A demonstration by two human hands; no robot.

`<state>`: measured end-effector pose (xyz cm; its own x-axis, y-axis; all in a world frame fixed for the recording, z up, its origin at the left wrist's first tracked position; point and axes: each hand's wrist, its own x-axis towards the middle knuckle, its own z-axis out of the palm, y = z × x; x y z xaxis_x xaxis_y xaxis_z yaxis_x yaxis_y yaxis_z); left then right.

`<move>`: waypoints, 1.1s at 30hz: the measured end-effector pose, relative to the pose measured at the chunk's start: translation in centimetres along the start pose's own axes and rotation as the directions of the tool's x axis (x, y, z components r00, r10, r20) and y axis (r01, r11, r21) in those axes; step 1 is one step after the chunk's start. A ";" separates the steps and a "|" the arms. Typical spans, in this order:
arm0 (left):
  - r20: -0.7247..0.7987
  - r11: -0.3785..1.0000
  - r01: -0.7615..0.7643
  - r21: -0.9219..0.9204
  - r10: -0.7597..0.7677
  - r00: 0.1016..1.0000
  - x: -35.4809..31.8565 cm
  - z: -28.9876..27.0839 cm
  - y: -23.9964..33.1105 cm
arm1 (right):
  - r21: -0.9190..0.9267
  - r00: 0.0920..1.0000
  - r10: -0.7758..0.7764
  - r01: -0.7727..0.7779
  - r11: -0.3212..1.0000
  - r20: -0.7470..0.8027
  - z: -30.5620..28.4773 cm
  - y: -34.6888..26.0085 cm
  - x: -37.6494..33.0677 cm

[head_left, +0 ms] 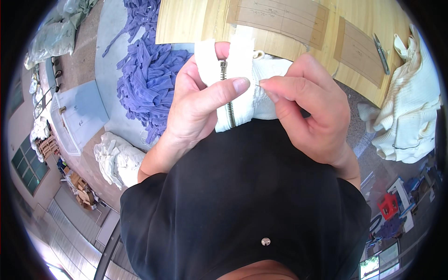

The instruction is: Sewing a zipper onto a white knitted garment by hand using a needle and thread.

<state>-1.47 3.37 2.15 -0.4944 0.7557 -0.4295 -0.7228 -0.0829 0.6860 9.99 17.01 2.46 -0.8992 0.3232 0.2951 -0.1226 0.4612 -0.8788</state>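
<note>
1. There it was, the zippered white garment (pixel 263 106) at twelve o'clock, the left hand (pixel 198 100) gripping it!
2. At three o'clock from there, the right hand (pixel 317 109) pinched close against the cloth; whatever it held, I couldn't tell.
3. Purple fabric strips (pixel 144 91) sprawled at eleven o'clock.

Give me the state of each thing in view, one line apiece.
White garment piece, held
Zipper, closed below its slider, edges parted above
Left hand, gripping the white garment piece
Right hand, fingertips drawn together; anything pinched too small to tell
Purple strips, heaped loosely
Snips, lying down, blades unclear
Cardboard sheets, flat on the wooden table
Ribbed garment, crumpled
</note>
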 end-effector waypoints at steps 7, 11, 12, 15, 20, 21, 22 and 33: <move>0.001 0.999 -0.008 0.039 0.008 1.000 0.1 0.2 0.1 | 0.026 1.000 -0.002 0.002 1.000 -0.004 0.1 0.4 0.1; 0.011 0.998 0.001 0.066 -0.002 1.000 0.0 0.1 0.0 | 0.091 0.997 0.022 -0.016 0.996 -0.072 0.8 -0.2 0.6; 0.014 0.996 -0.026 0.080 0.025 1.000 0.0 0.1 -0.1 | 0.090 0.997 0.023 -0.016 0.996 -0.073 0.8 -0.2 0.6; 0.031 0.994 -0.066 0.085 0.063 0.998 0.0 0.1 -0.2 | 0.002 0.991 -0.136 0.136 0.991 -0.010 1.0 0.4 1.1; -0.008 0.991 -0.049 0.122 0.050 0.999 0.3 -0.1 -0.1 | 0.787 0.976 0.154 -0.216 0.577 0.155 -1.2 -0.3 2.1; -0.001 0.991 -0.038 0.127 0.038 0.999 0.3 0.1 0.1 | 0.849 0.993 0.094 -0.104 0.517 0.065 -2.1 -0.4 2.4; -0.022 0.989 -0.047 0.137 0.051 0.998 0.4 0.2 0.0 | 0.894 0.999 0.041 0.010 0.448 -0.032 -2.9 -0.6 2.6; -0.032 0.993 -0.035 0.112 0.039 0.999 0.0 0.4 0.3 | -0.227 0.869 -0.464 0.424 0.877 -0.172 -7.2 2.1 1.7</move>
<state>-1.56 3.62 2.57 -0.5373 0.7309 -0.4209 -0.6461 -0.0358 0.7624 11.28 24.50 3.86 -0.6518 0.2092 0.7290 -0.3929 0.7291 -0.5604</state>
